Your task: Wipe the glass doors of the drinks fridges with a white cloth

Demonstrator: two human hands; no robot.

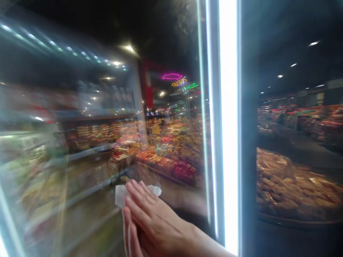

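Note:
My right hand reaches in from the lower right, its fingers stretched flat and close together. Under them lies a white tissue, pressed against a glass door; its ends stick out on both sides of the fingers. A reflection of the hand shows in the glass just below it. My left hand is out of view.
A bright vertical light strip runs beside the glass on the right. Beyond it stands a heap of wrapped goods. Blurred shelves show at left. Shop displays, ceiling lights and neon shapes appear in the glass.

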